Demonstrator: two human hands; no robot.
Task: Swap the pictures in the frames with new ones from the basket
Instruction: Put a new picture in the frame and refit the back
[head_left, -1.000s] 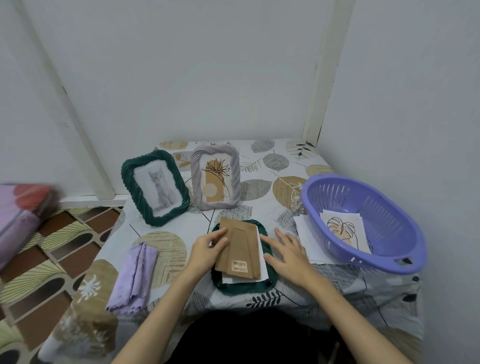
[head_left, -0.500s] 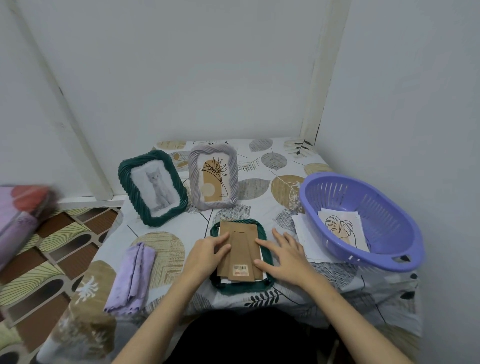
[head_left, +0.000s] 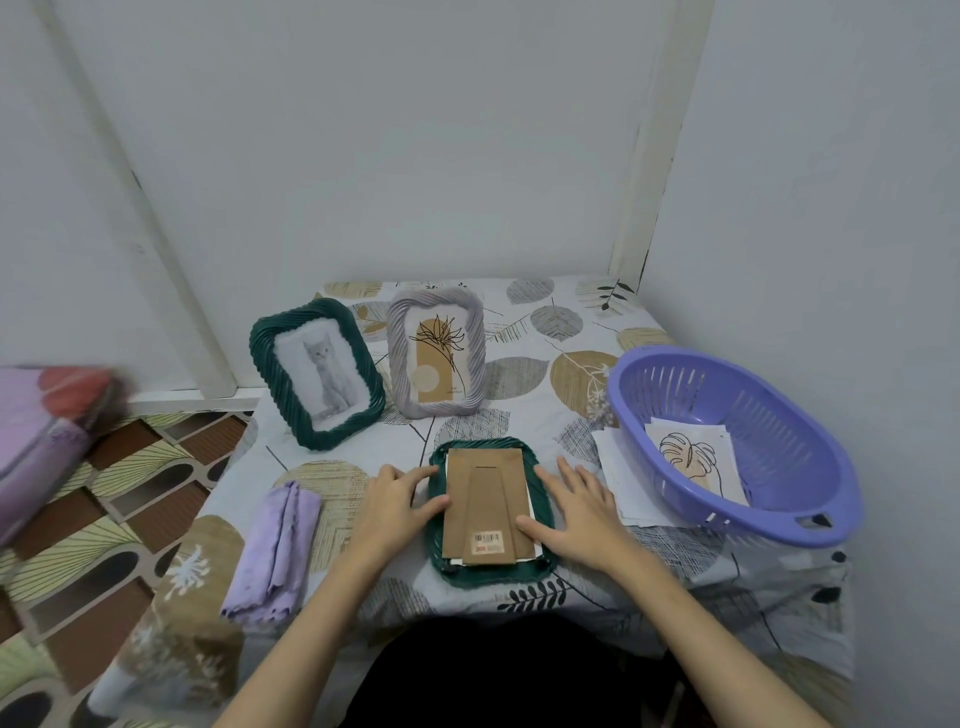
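A folded lilac cloth (head_left: 275, 551) lies at your far left. Your left hand (head_left: 396, 506) rests flat, fingers straight, against the left edge of a face-down green frame (head_left: 491, 512); your right hand (head_left: 574, 512) presses its brown backing board (head_left: 488, 506), seemingly flat. Behind stand a cat frame (head_left: 317, 371) and a grey frame (head_left: 437, 358). New pictures (head_left: 693, 457) lie in the purple basket (head_left: 737, 447) at your right.

two bare forearms coming up from the bottom of the frame, no sleeves showing, left hand (head_left: 397, 501) and right hand (head_left: 574, 512) both bare, no rings, watch or gloves, dark black clothing at bottom centre between the arms
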